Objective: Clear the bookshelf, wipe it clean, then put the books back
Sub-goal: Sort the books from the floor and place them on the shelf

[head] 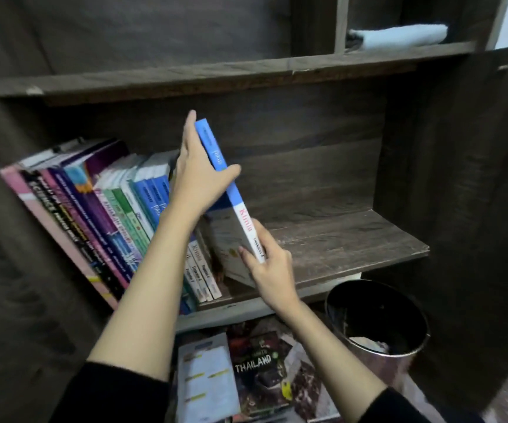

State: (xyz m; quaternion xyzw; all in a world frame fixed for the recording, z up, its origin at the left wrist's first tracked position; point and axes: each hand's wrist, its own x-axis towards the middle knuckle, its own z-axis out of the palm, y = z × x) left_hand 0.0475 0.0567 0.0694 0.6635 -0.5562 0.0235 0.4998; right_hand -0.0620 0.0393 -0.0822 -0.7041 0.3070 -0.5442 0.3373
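A blue-and-white book (237, 199) stands tilted on the dark wooden shelf (353, 239), leaning left toward a row of upright books (118, 221). My left hand (199, 175) holds its upper part, fingers along the cover and thumb across the spine. My right hand (265, 257) pinches the lower end of the spine near the shelf board. The right half of the shelf is bare wood.
A pale folded cloth (399, 36) lies in a compartment on the board above. Below the shelf, a stack of books with a "THAILAND" cover (255, 364) lies on the floor. A black waste bin (378, 322) stands to the right of it. A dark cabinet wall (466, 178) bounds the right.
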